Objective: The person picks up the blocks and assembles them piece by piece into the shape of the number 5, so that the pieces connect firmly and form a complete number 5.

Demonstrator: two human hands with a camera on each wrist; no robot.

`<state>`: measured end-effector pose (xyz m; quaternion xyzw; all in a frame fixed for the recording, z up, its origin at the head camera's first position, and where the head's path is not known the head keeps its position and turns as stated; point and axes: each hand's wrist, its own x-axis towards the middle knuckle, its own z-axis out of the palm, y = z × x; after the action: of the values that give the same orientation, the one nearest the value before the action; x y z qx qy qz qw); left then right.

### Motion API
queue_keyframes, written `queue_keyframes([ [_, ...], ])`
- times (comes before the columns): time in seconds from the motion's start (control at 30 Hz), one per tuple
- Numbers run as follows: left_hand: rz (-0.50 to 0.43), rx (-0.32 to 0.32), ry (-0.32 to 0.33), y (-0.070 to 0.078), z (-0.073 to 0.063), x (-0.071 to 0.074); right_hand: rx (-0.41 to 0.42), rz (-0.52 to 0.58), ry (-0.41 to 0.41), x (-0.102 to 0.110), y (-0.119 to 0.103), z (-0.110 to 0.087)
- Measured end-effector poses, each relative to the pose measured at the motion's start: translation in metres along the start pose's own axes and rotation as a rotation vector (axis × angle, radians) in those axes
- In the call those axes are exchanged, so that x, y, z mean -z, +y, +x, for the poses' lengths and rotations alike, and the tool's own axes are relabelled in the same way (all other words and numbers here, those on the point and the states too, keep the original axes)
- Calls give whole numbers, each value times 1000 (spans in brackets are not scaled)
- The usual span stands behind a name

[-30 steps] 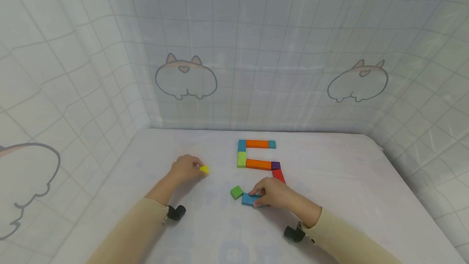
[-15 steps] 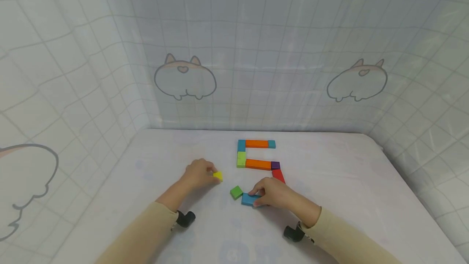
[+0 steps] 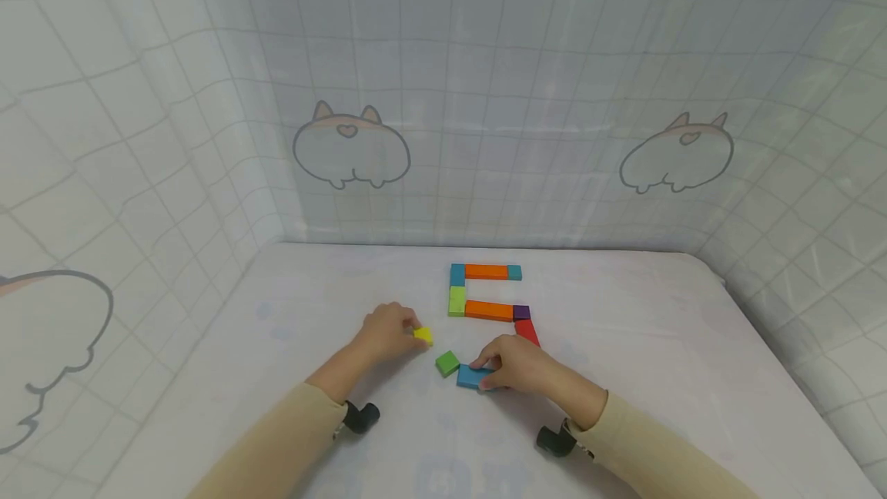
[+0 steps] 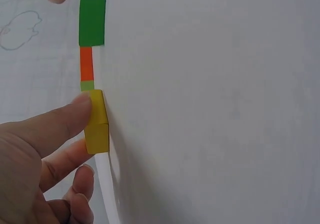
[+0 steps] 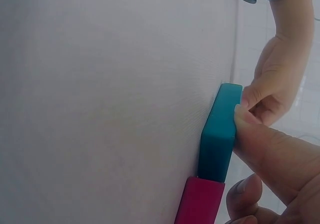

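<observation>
My left hand (image 3: 389, 332) pinches a small yellow block (image 3: 424, 336) between thumb and finger, just left of a green cube (image 3: 447, 364). Both blocks show in the left wrist view, the yellow block (image 4: 98, 121) nearer than the green one (image 4: 92, 21). My right hand (image 3: 520, 364) grips a longer blue block (image 3: 471, 377) by its sides, its left end beside a corner of the green cube. In the right wrist view the blue block (image 5: 220, 129) lies flat on the tabletop, and a red block (image 5: 201, 201) lies at its near end.
Behind the hands, orange bars (image 3: 489, 311), a light green block (image 3: 457, 302), blue pieces (image 3: 457, 275), a purple cube (image 3: 522, 313) and the red block (image 3: 527, 331) form a bent line on the white tabletop (image 3: 333, 268). Gridded sheets (image 3: 513, 98) hang around the table.
My left hand has moved right and slightly toward me with the yellow block, closer to the green cube. My right hand and the blue block have stayed in place.
</observation>
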<state>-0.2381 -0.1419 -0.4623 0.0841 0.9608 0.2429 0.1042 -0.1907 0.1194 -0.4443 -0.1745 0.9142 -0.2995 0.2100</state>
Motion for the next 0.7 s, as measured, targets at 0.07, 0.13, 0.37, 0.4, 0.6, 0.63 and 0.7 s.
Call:
queue_keyframes([
  [0.07,-1,-10,2,2,-1,-1,0,0,0,0,0,0],
  [0.13,3,-25,6,4,-1,-3,0,2,-2,1,0,0],
  [0.37,9,-60,4,10,-2,-7,1,0,-3,1,0,-1],
  [0.4,9,-63,1,12,-3,-7,2,-1,-2,1,0,-1],
  [0.6,9,-56,-11,19,-5,-9,8,-7,-2,1,-1,0],
  [0.63,10,-56,-13,20,-5,-9,9,-8,-3,1,-1,0],
  [0.7,12,-53,-17,21,-5,-9,9,-12,-3,1,-1,0],
])
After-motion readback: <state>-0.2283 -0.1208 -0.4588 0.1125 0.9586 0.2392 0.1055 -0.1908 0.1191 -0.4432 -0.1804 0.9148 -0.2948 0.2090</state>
